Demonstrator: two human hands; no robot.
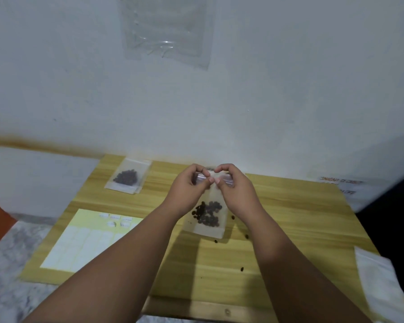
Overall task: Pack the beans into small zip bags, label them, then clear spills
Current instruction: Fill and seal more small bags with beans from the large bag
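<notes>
A small clear zip bag (210, 226) with dark beans in its lower half hangs upright over the middle of the wooden table (289, 220). My left hand (189, 190) and my right hand (235, 190) both pinch its top strip, thumbs and fingertips nearly touching. A second bag of beans (126, 177) lies flat at the table's far left, on top of other bags. A yellow label sheet (84, 241) with white stickers lies at the near left. Loose beans (242, 268) are scattered on the wood below and right of the held bag.
White cloth or paper (380, 280) lies at the table's right front edge. A white wall stands close behind the table, with a clear plastic sleeve (166, 31) stuck high on it. A marbled floor (7, 264) shows to the left.
</notes>
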